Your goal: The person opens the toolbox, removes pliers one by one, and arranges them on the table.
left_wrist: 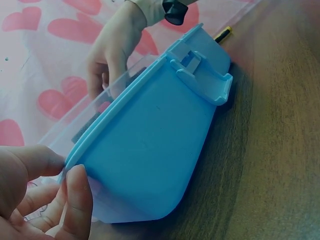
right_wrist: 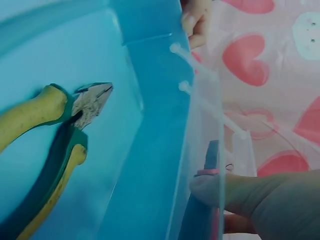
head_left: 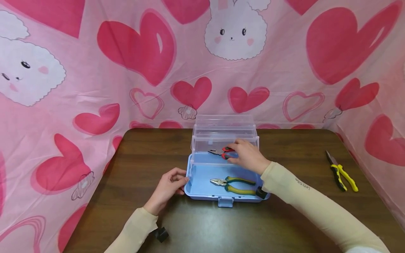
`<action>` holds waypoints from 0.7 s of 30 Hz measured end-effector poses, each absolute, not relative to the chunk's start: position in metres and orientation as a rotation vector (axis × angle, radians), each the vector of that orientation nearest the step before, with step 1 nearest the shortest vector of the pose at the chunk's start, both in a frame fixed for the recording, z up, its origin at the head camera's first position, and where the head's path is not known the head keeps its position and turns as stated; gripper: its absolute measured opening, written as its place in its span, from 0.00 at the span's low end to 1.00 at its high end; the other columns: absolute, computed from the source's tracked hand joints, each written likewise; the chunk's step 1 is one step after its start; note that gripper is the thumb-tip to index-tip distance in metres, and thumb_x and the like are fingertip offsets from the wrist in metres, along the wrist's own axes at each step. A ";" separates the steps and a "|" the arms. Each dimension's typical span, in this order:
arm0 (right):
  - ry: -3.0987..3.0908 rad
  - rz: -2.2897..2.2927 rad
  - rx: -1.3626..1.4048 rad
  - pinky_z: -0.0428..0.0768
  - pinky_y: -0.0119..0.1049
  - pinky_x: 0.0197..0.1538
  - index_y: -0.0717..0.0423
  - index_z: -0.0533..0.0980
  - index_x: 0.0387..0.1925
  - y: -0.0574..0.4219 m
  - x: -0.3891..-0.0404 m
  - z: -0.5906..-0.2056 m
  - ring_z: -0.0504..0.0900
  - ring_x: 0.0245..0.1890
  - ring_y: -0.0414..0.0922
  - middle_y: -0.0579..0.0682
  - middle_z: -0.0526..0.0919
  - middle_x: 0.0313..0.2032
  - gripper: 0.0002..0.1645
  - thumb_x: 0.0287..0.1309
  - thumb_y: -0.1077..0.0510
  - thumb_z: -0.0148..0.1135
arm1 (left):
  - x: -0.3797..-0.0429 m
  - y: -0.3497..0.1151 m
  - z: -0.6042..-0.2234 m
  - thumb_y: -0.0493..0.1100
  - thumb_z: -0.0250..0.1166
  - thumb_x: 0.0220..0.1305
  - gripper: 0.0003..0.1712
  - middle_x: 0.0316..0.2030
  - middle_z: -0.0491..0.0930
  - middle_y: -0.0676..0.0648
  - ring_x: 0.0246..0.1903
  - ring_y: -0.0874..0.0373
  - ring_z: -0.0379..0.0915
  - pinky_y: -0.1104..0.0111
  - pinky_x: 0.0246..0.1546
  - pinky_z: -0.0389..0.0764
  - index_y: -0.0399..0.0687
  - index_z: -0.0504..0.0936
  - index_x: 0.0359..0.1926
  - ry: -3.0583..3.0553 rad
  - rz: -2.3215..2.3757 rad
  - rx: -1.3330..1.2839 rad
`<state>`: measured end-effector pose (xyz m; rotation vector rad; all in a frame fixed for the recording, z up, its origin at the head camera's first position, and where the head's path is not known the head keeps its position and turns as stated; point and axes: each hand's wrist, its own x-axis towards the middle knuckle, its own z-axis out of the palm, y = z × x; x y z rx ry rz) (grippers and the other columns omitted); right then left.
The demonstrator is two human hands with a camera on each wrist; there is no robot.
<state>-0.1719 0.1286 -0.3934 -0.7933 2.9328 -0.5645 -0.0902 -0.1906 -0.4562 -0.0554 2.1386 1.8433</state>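
My right hand (head_left: pixel 250 154) grips red-handled pliers (head_left: pixel 216 152) by the handles, at the clear tray (head_left: pixel 202 144) in the rear of a blue toolbox (head_left: pixel 202 198). In the right wrist view the tray wall stands in front of part of the pliers and fingers. My left hand (head_left: pixel 167 188) pinches the left rim of the toolbox between thumb and fingers, as the left wrist view shows up close. Green-and-yellow combination pliers (head_left: pixel 242 189) lie on the toolbox floor, jaws toward the left. The front latch (left_wrist: pixel 202 82) hangs unfastened.
To the right, yellow-and-black long-nose pliers (head_left: pixel 343 175) lie on the brown wooden table (head_left: pixel 152 147). Clear upper tiers (head_left: pixel 224 121) of the toolbox stand raised at its back. A pink cloth (head_left: pixel 190 63) with hearts and rabbits hangs behind and beside the table.
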 end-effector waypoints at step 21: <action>3.010 -0.760 -0.778 0.84 0.46 0.42 0.58 0.79 0.64 0.140 -0.158 -0.383 0.76 0.47 0.51 0.56 0.79 0.49 0.37 0.54 0.53 0.81 | -0.091 -0.190 -0.454 0.41 0.69 0.71 0.21 0.43 0.86 0.33 0.27 0.53 0.79 0.68 0.32 0.85 0.36 0.79 0.59 2.168 1.816 -0.056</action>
